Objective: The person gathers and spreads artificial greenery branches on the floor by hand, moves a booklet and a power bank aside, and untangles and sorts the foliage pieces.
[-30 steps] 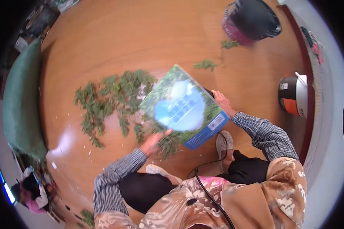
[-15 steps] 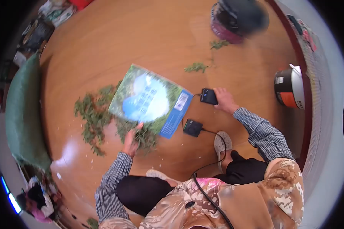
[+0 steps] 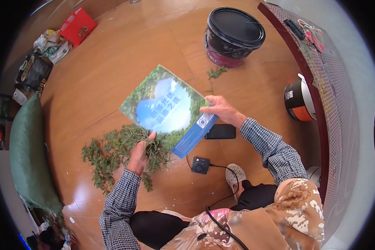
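The left hand and right hand pinch a forest-printed booklet between them, above the wood floor. Its long axis slants from upper left to lower right, blue band at the lower end. Leafy sprigs crowd the left hand. A lid hides the black bucket's contents.

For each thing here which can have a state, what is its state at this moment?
Blue-and-green printed rectangular board: unbent, right hand gripping its edge.
Green leafy sprigs: some gripped in left hand, others lying loose.
Black round plastic bucket: upright, lid on.
Black rectangular phone: lying flat, face dark.
Small black square box: cable attached; on or off, cannot tell.
Green bulging sack: filled; opening not clear.
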`<state>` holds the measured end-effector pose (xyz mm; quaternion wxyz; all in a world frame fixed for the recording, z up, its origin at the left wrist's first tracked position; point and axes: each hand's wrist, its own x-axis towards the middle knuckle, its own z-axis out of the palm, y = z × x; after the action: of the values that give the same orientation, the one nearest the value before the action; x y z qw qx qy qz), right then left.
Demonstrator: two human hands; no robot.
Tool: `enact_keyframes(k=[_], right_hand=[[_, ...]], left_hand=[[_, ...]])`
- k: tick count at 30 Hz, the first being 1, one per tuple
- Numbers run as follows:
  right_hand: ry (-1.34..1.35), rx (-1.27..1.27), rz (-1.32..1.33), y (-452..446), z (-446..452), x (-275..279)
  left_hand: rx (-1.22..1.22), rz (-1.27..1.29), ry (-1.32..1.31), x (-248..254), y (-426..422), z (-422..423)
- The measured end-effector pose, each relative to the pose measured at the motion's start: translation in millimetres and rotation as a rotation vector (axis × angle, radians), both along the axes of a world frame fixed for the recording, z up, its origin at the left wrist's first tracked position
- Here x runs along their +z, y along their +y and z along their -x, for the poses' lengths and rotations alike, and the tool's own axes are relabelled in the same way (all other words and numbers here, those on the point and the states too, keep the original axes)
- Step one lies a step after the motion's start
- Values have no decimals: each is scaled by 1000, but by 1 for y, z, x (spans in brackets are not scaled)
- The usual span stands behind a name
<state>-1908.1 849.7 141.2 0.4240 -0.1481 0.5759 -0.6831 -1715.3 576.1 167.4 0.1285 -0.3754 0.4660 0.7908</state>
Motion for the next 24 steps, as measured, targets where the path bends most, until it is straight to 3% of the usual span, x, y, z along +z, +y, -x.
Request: enact_keyframes(k=[5, 8, 11, 14, 18, 21, 24], right_hand=[[172, -286, 153, 19, 70, 36], [237, -423, 210, 39, 129, 44], [106, -563, 170, 69, 188, 43], [141, -740, 44, 98, 235, 32], [396, -792, -156, 119, 257, 44], [429, -665, -449, 126, 250, 64], [411, -922, -544, 149, 265, 50]], left_hand=[[14, -87, 294, 23, 20, 32], [62, -14, 251, 19, 15, 32], [97, 44, 180, 22, 9, 23], [131, 93, 115, 24, 6, 12], [189, 143, 12, 22, 11, 2], [198, 157, -45, 27, 19, -1], [200, 142, -63, 27, 24, -5]])
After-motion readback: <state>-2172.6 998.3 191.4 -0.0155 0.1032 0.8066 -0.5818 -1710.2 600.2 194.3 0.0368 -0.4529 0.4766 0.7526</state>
